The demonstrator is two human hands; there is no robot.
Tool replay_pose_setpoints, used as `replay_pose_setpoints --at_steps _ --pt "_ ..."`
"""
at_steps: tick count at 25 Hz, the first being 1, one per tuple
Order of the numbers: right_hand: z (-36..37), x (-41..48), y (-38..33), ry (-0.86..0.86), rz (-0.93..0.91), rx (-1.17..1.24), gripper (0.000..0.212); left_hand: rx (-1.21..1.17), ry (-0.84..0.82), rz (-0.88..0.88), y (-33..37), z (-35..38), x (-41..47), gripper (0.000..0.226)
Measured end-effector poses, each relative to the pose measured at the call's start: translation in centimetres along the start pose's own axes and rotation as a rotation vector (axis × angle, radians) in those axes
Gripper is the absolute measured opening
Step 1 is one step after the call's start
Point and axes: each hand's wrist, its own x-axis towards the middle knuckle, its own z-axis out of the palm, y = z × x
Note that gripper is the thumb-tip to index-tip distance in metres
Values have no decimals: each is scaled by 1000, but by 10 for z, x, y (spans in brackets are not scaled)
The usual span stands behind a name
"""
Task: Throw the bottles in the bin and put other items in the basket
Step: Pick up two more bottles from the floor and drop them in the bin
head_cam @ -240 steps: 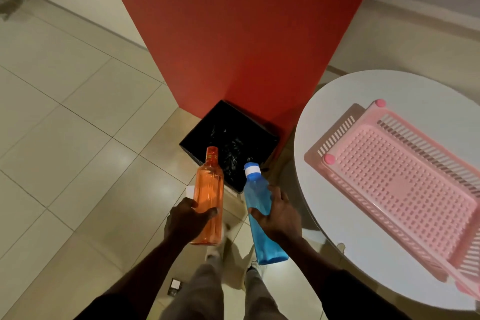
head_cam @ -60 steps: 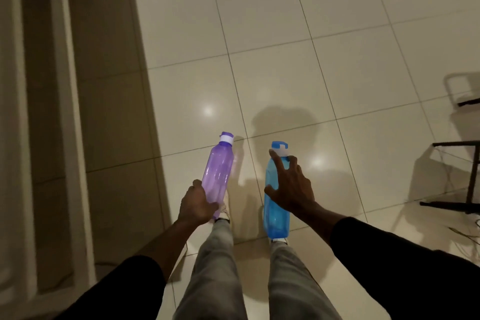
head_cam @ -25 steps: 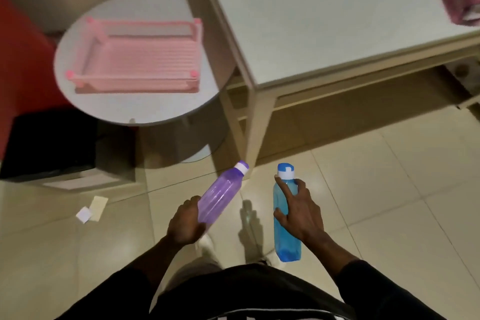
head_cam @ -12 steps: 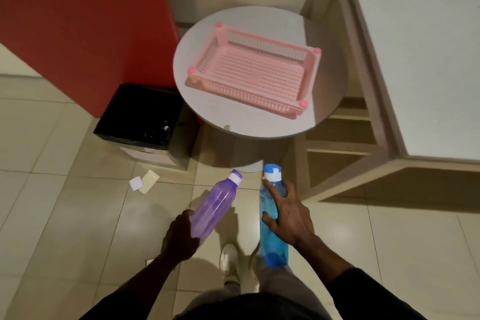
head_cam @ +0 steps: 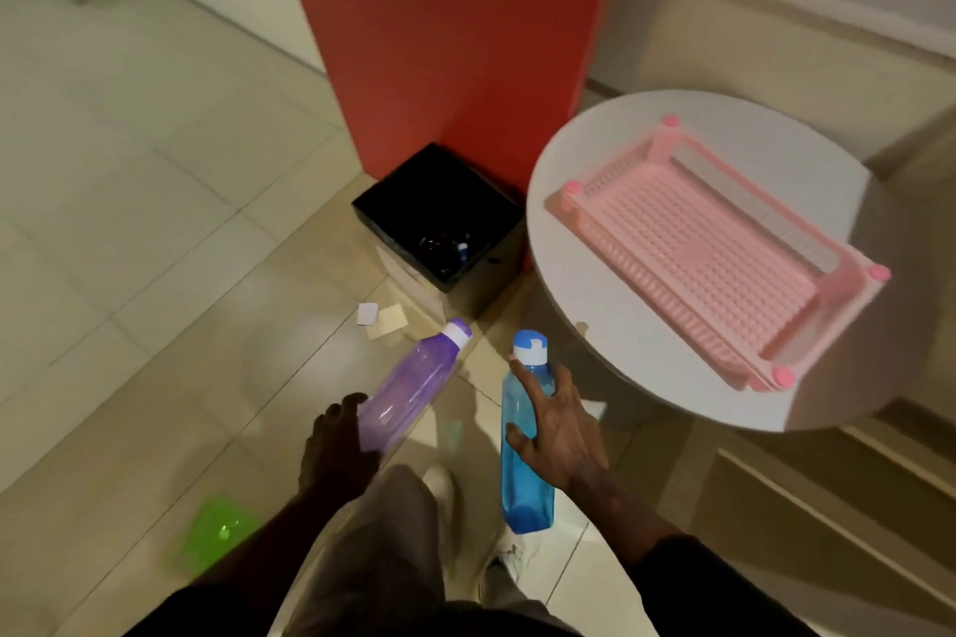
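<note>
My left hand grips the base of a purple bottle with a white cap, tilted up and to the right. My right hand holds a blue bottle upright by its middle, fingers spread along it. Ahead on the floor stands a black square bin against a red pillar, with dark things inside. An empty pink slatted basket rests on a round white table at the right. Both bottles are short of the bin, over the floor tiles.
The red pillar rises behind the bin. Two paper scraps lie on the tiles near the bin's front corner. A green plastic item lies on the floor at lower left. My legs and shoes are below the bottles.
The view has swung left and closer: the bin and round table are nearer, the big table is out of sight. Both hands still hold their bottles. The green item came into view.
</note>
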Motion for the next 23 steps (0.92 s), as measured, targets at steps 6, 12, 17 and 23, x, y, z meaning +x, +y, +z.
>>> replay_pose_setpoints --at_steps 6,12,17,23 --pt "5 90 -41 -15 -79 25 81 -154 83 -134 0 -40 47 80" --pt "5 187 -86 -4 5 15 86 -164 49 -31 -15 -84 151 72" --pt "-8 251 -107 57 77 39 87 -131 -36 2 -20 -114 232 85" --pt "-17 304 -115 64 147 58 86 -116 -99 -4 -9 -122 303 79"
